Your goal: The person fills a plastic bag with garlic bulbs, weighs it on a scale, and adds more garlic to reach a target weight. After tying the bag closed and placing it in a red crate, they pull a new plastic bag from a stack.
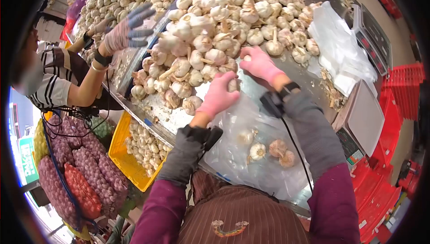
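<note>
Four garlic bulbs (268, 148) in one clear plastic bag (251, 163), two scales (365, 120) (one farther back), one yellow crate (120, 154).

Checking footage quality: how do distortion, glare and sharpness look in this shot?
Head view: strong fisheye bending with a dark round vignette at the corners; glare on the clear plastic bag; the pile of white garlic bulbs is sharp; the co-worker's grey-gloved hand is slightly blurred.

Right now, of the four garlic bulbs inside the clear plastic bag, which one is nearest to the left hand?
The uppermost bulb, below the left hand; the other three lie lower and further right.
</note>
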A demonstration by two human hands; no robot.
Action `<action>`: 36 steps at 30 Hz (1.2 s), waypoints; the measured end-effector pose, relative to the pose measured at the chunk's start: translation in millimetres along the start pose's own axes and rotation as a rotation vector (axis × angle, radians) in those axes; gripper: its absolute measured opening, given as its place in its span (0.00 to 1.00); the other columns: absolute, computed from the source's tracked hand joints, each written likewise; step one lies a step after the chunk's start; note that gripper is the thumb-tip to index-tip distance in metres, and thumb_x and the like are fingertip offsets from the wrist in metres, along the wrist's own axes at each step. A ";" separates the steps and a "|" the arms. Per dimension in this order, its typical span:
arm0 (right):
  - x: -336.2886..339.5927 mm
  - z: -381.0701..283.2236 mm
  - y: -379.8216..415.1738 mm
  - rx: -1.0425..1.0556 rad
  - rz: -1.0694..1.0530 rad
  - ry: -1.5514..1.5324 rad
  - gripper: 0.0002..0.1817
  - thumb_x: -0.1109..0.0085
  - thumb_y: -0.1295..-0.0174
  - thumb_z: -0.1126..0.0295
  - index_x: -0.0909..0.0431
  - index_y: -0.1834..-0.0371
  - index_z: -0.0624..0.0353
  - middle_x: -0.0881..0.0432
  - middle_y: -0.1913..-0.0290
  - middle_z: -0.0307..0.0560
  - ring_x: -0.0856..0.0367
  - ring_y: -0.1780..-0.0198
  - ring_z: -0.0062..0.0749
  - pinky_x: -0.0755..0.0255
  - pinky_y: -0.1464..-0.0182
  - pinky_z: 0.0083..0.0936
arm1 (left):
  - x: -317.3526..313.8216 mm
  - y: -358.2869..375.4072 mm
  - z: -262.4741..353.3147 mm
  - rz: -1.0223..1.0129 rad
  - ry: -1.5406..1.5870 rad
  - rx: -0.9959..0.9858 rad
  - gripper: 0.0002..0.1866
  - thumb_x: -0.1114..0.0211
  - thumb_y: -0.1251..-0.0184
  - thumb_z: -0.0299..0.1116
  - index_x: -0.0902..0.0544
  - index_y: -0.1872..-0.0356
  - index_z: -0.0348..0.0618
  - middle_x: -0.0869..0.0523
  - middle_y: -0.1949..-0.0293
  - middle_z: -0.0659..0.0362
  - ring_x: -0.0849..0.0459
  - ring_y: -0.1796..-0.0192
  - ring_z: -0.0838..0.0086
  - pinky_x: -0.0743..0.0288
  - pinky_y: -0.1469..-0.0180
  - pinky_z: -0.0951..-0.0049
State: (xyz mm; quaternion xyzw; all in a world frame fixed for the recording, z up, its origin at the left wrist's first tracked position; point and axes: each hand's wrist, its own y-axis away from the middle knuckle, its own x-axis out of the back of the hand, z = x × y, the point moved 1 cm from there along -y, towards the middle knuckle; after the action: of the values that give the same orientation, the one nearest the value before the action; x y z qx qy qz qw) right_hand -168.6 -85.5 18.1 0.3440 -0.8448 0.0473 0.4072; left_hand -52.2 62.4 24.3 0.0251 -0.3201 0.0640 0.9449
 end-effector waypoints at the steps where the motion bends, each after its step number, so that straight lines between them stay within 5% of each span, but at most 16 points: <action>1: 10.2 -13.7 15.5 -0.251 -0.265 -0.744 0.16 0.46 0.41 0.59 0.23 0.53 0.55 0.22 0.59 0.47 0.22 0.63 0.37 0.25 0.63 0.29 | 14.1 4.4 -1.5 -0.071 0.662 0.210 0.20 0.45 0.42 0.30 0.26 0.46 0.44 0.22 0.52 0.44 0.20 0.53 0.48 0.19 0.57 0.56; 3: 5.7 -33.2 46.2 -0.392 -0.358 -1.752 0.20 0.48 0.39 0.55 0.26 0.50 0.57 0.22 0.63 0.49 0.23 0.69 0.35 0.29 0.77 0.23 | 30.3 18.1 -4.2 -0.253 1.912 0.399 0.28 0.43 0.46 0.31 0.32 0.40 0.42 0.22 0.51 0.41 0.19 0.55 0.50 0.17 0.60 0.62; 4: 5.4 -45.0 62.1 -0.407 -0.376 -1.758 0.20 0.48 0.39 0.55 0.26 0.50 0.57 0.22 0.63 0.49 0.23 0.69 0.35 0.29 0.77 0.23 | 35.7 28.0 -0.4 -0.248 2.094 0.396 0.27 0.43 0.46 0.33 0.31 0.41 0.42 0.23 0.52 0.39 0.19 0.56 0.51 0.18 0.63 0.65; 6: 7.7 -64.4 84.3 -0.388 -0.345 -2.039 0.21 0.49 0.38 0.53 0.27 0.52 0.58 0.23 0.63 0.50 0.23 0.70 0.34 0.32 0.80 0.21 | 38.8 34.8 13.8 -0.368 2.192 0.221 0.23 0.42 0.44 0.38 0.29 0.46 0.42 0.22 0.54 0.41 0.19 0.61 0.55 0.22 0.71 0.71; 10: 19.3 -76.7 127.2 -0.267 -0.271 -2.119 0.22 0.51 0.36 0.50 0.27 0.55 0.59 0.23 0.62 0.52 0.23 0.71 0.34 0.35 0.81 0.17 | 35.6 54.7 43.5 -0.362 2.187 0.320 0.19 0.41 0.42 0.40 0.27 0.53 0.41 0.21 0.59 0.42 0.21 0.71 0.62 0.30 0.80 0.76; 14: 42.7 -67.0 207.9 -0.151 -0.168 -1.921 0.22 0.54 0.34 0.48 0.27 0.60 0.58 0.23 0.66 0.50 0.25 0.74 0.29 0.41 0.82 0.14 | 22.0 86.3 103.0 -0.511 1.814 0.402 0.15 0.41 0.40 0.41 0.25 0.60 0.40 0.19 0.69 0.49 0.26 0.82 0.75 0.40 0.85 0.82; 16: 34.7 -37.2 250.7 -0.139 0.093 -1.168 0.20 0.51 0.34 0.50 0.25 0.60 0.59 0.24 0.66 0.48 0.24 0.73 0.27 0.36 0.78 0.16 | -6.1 102.0 123.2 -0.597 1.403 0.431 0.12 0.42 0.37 0.39 0.25 0.59 0.41 0.19 0.70 0.53 0.26 0.82 0.77 0.41 0.84 0.84; 18: 14.8 -7.3 285.6 -0.158 0.154 -0.923 0.17 0.47 0.36 0.54 0.24 0.60 0.59 0.23 0.63 0.48 0.23 0.67 0.30 0.32 0.71 0.20 | -44.4 119.6 114.9 -0.681 1.170 0.409 0.11 0.43 0.36 0.37 0.24 0.58 0.41 0.18 0.67 0.52 0.21 0.75 0.72 0.33 0.76 0.80; 20: -4.1 17.4 309.8 -0.170 0.199 -0.684 0.15 0.44 0.39 0.58 0.23 0.59 0.59 0.22 0.59 0.48 0.21 0.62 0.33 0.27 0.63 0.25 | -73.4 133.7 107.4 -0.523 0.450 -0.181 0.12 0.42 0.38 0.36 0.23 0.56 0.42 0.19 0.60 0.50 0.20 0.61 0.64 0.27 0.61 0.70; 21: -12.2 25.0 318.3 0.010 0.226 -0.315 0.14 0.42 0.43 0.61 0.23 0.58 0.58 0.23 0.55 0.48 0.23 0.55 0.37 0.30 0.53 0.31 | -85.3 144.3 98.4 -0.522 0.443 -0.184 0.12 0.42 0.38 0.36 0.23 0.56 0.42 0.19 0.60 0.50 0.20 0.61 0.64 0.27 0.61 0.70; 23: -18.4 24.2 326.3 0.250 0.153 0.205 0.17 0.40 0.50 0.66 0.21 0.56 0.55 0.26 0.45 0.50 0.31 0.41 0.47 0.43 0.35 0.46 | -93.3 163.1 91.3 -0.346 -0.394 -0.642 0.13 0.40 0.43 0.36 0.22 0.57 0.43 0.21 0.54 0.48 0.25 0.49 0.58 0.30 0.48 0.60; 26: -22.3 15.3 328.0 0.355 0.031 0.360 0.15 0.41 0.50 0.67 0.21 0.57 0.54 0.24 0.47 0.48 0.30 0.41 0.45 0.45 0.33 0.48 | -77.9 167.0 87.5 -0.690 -0.162 -0.630 0.13 0.40 0.46 0.35 0.21 0.59 0.44 0.22 0.52 0.49 0.25 0.48 0.57 0.31 0.47 0.57; 27: -12.7 4.5 320.1 0.365 0.148 0.243 0.14 0.42 0.49 0.69 0.21 0.58 0.55 0.23 0.49 0.46 0.28 0.43 0.45 0.39 0.37 0.45 | -58.4 144.6 99.9 -0.649 -0.051 -0.614 0.12 0.39 0.48 0.31 0.20 0.61 0.43 0.23 0.52 0.48 0.25 0.48 0.54 0.30 0.47 0.57; 30: 9.9 -26.9 251.7 0.271 0.430 -0.020 0.13 0.43 0.50 0.71 0.22 0.59 0.56 0.22 0.52 0.45 0.26 0.46 0.45 0.32 0.43 0.42 | 7.1 82.6 76.1 0.151 -0.421 -0.275 0.21 0.37 0.55 0.21 0.22 0.55 0.44 0.23 0.50 0.48 0.25 0.49 0.51 0.29 0.47 0.57; 32: 11.1 -45.6 171.1 0.242 0.409 -0.049 0.14 0.44 0.49 0.74 0.21 0.57 0.55 0.23 0.52 0.49 0.25 0.48 0.48 0.28 0.48 0.39 | 13.8 40.0 41.9 0.327 -0.601 -0.139 0.21 0.39 0.52 0.22 0.23 0.52 0.45 0.23 0.51 0.47 0.24 0.51 0.47 0.26 0.50 0.53; 36: -21.1 -44.6 39.8 0.205 0.112 0.216 0.17 0.42 0.50 0.73 0.23 0.54 0.56 0.24 0.51 0.54 0.27 0.46 0.51 0.27 0.48 0.40 | -4.0 0.0 -4.0 0.094 -0.655 0.111 0.21 0.39 0.50 0.26 0.22 0.51 0.56 0.30 0.45 0.43 0.25 0.52 0.43 0.25 0.52 0.52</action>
State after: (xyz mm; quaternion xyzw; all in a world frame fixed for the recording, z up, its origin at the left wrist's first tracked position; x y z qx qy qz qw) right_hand -155.0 -27.8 40.5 0.3290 -0.8046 0.1929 0.4552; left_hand -52.9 62.3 18.7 0.0811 -0.6038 0.1137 0.7849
